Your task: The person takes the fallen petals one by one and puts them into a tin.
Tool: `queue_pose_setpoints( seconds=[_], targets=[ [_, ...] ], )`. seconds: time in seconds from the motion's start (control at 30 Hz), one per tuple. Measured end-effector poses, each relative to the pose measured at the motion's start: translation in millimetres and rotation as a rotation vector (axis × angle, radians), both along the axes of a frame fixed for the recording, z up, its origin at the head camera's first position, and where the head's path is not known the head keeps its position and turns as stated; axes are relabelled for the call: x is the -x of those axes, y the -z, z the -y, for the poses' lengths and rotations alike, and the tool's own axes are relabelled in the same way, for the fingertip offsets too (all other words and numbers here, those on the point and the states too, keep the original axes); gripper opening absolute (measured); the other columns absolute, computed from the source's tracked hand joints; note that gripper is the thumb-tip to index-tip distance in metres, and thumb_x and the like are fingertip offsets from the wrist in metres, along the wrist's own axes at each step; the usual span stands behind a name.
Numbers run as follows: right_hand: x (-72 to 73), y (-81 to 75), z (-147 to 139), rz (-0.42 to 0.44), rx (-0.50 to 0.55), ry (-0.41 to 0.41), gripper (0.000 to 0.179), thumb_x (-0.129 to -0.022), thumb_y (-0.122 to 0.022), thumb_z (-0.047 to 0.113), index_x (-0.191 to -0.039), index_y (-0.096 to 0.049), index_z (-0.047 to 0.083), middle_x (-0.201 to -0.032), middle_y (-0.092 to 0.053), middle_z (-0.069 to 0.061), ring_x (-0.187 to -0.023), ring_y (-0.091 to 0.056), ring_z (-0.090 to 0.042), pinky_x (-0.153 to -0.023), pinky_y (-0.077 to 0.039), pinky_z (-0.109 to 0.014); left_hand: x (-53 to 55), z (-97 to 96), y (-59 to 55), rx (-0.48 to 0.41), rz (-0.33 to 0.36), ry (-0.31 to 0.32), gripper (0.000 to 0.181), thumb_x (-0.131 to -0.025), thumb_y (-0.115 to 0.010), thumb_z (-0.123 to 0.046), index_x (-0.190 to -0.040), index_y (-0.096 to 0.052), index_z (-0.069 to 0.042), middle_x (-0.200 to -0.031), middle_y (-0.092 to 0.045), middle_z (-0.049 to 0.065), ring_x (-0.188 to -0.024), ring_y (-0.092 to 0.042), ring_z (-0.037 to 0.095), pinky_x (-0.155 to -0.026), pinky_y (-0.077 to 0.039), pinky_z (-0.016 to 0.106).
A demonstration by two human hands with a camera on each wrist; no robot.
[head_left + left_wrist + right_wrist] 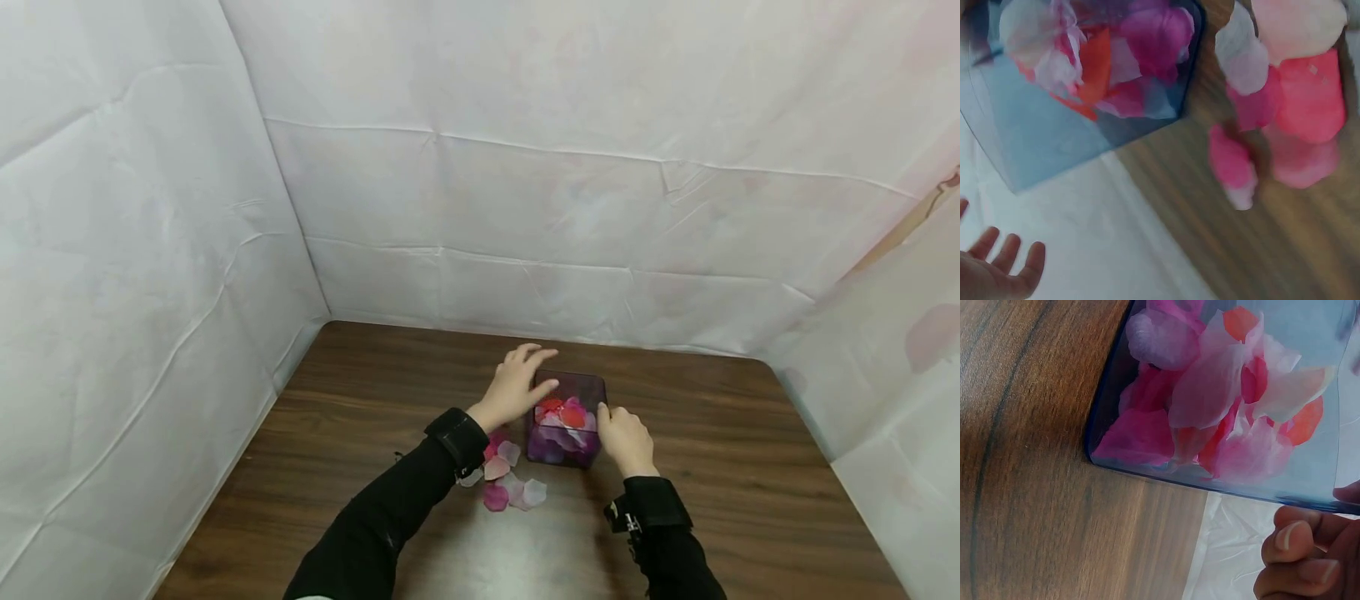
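A see-through purplish plastic box (587, 386) stands on the table, partly filled with pink, red and white artificial flower petals (1210, 394). My right hand (627, 439) pinches the box's right wall at the rim; in the right wrist view the thumb lies inside and curled fingers (1294, 540) outside. Over the box's left side hovers my left hand (516, 388), fingers spread and holding nothing. The left wrist view shows those fingers (1007, 253) apart from the box wall (1041, 150). Loose petals (496, 497) lie on the table below the left wrist.
The brown wood-grain table (315, 433) carries the box and the scattered petals. White cloth sheets (480, 200) hang behind it and at both sides. Black bands (457, 442) circle both wrists over dark sleeves.
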State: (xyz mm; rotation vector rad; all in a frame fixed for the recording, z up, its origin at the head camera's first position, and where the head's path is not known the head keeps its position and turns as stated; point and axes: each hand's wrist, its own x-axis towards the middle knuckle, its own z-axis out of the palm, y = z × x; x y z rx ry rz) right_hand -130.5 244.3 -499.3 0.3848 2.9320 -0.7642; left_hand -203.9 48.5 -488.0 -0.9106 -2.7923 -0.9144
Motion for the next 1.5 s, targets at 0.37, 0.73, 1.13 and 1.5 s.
queue_pose_setpoints(
  seconds=[0.37,0.73,1.13,1.5],
  targets=[
    [-1.7,1.4,4,0.002,-0.010,0.011,0.054,-0.099,-0.029,0.032,-0.107,-0.061,-0.011,-0.110,-0.060,-0.034,-0.094,-0.058,-0.051,-0.071,-0.047,-0.056,-8.8,19.4,85.1,0.172,0.137,-0.225,0.027,-0.087,-0.066,-0.015,-0.114,-0.065,-0.014,-0.119,-0.055,0.014,-0.109,-0.051,0.035,-0.080,-0.045,0.051],
    [2.0,5.4,10,0.018,0.006,-0.014,0.055,-0.099,-0.028,0.032,-0.111,-0.060,-0.010,-0.110,-0.061,-0.032,-0.093,-0.060,-0.048,-0.068,-0.048,-0.052,-7.2,47.8,96.5,0.019,0.095,-0.234,0.013,-0.073,-0.072,0.002,-0.071,-0.064,-0.009,-0.072,-0.065,0.003,-0.070,-0.062,0.019,-0.062,-0.047,0.027],
    [3.0,0.8,5,0.004,0.002,-0.003,0.055,-0.099,-0.028,0.032,-0.111,-0.060,-0.011,-0.111,-0.060,-0.033,-0.095,-0.058,-0.050,-0.070,-0.047,-0.055,-1.5,52.0,46.2,-0.156,0.124,-0.212,0.007,-0.081,-0.070,-0.004,-0.085,-0.072,-0.009,-0.079,-0.071,0.003,-0.069,-0.062,0.013,-0.061,-0.047,0.023],
    [5.9,0.7,5,0.022,-0.003,0.008,0.055,-0.099,-0.028,0.033,-0.112,-0.060,-0.010,-0.114,-0.059,-0.033,-0.098,-0.057,-0.050,-0.074,-0.047,-0.057,-10.7,-8.8,-4.4,-0.280,0.090,0.128,0.022,-0.088,-0.060,0.001,-0.108,-0.066,-0.008,-0.091,-0.068,0.008,-0.071,-0.055,0.006,-0.064,-0.044,0.014]
  ],
)
